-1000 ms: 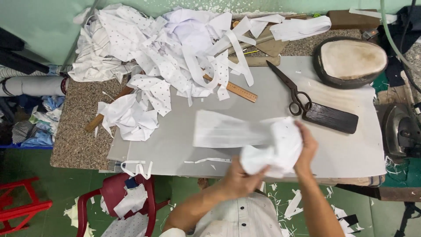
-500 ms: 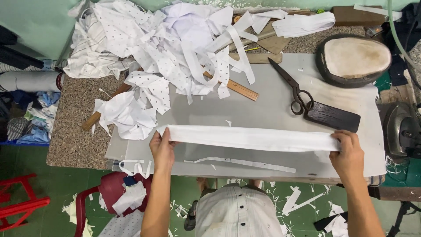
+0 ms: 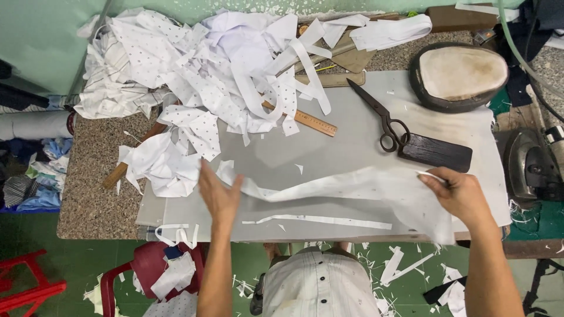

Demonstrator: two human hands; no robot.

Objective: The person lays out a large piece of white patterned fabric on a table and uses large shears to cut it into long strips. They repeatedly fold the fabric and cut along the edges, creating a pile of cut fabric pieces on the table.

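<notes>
White fabric strip [image 3: 352, 188] between spread left hand [image 3: 218, 196] and pinching right hand [image 3: 461, 196]

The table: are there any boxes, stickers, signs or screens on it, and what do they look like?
None: no box, sticker, sign or screen shows.
Ruler: by the scrap pile, a long brown wooden stick with tiny marks, the only marked thing.
Cloth strip: long, white, between the left hand and right hand, plain.
</notes>
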